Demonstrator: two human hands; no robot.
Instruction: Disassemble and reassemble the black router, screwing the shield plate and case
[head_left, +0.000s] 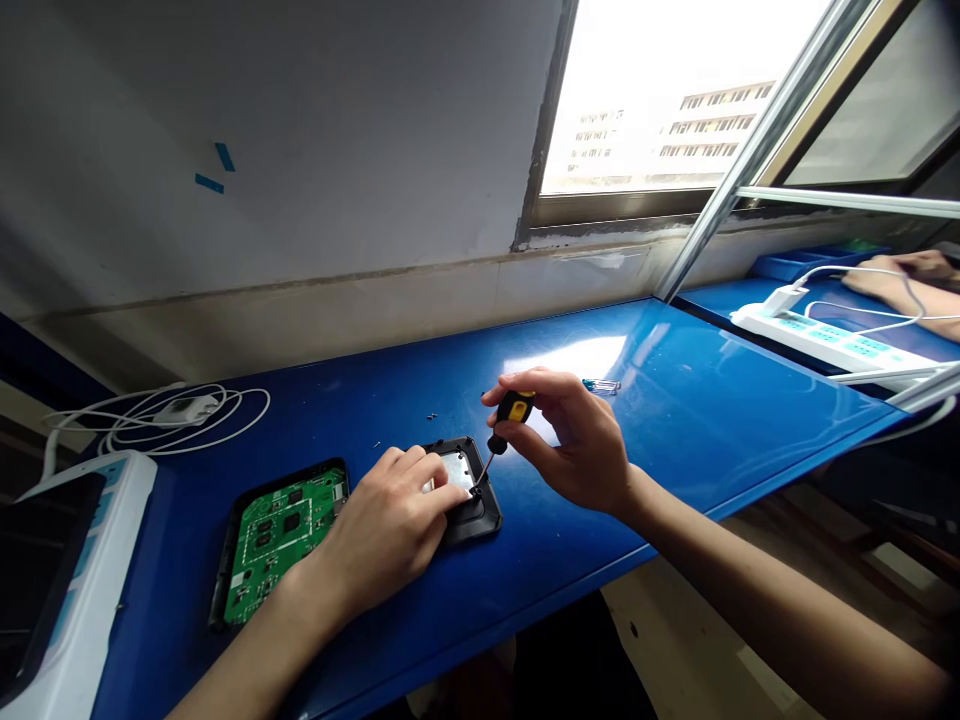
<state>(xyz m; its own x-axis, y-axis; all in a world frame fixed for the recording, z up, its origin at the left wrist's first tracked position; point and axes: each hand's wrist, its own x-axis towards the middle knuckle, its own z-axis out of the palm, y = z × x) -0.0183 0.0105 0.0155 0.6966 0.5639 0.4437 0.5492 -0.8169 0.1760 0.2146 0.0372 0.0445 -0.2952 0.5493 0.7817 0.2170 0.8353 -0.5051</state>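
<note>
My right hand (574, 440) grips a black and yellow screwdriver (514, 410) by its handle, thumb and fingers pinched around it. The shaft slants down to the left, its tip at the edge of a black plastic cover (487, 518) with a silvery metal plate (459, 466) in it. Over that cover lies my left hand (397, 510), fingers bent and pressing on it, one fingertip close beside the driver tip. Part of the cover is hidden under this hand. Left of it, a green circuit board (281, 530) sits in a black casing, partly behind my left forearm.
Small dark screws (431, 416) lie behind the cover on the blue table (720, 400). A clear-handled tool (602, 387) is beyond my right hand. Coiled white cable (240, 428) and a white power strip (124, 540) stand left. Another person's hands (892, 283) are far right, past a metal frame (701, 235).
</note>
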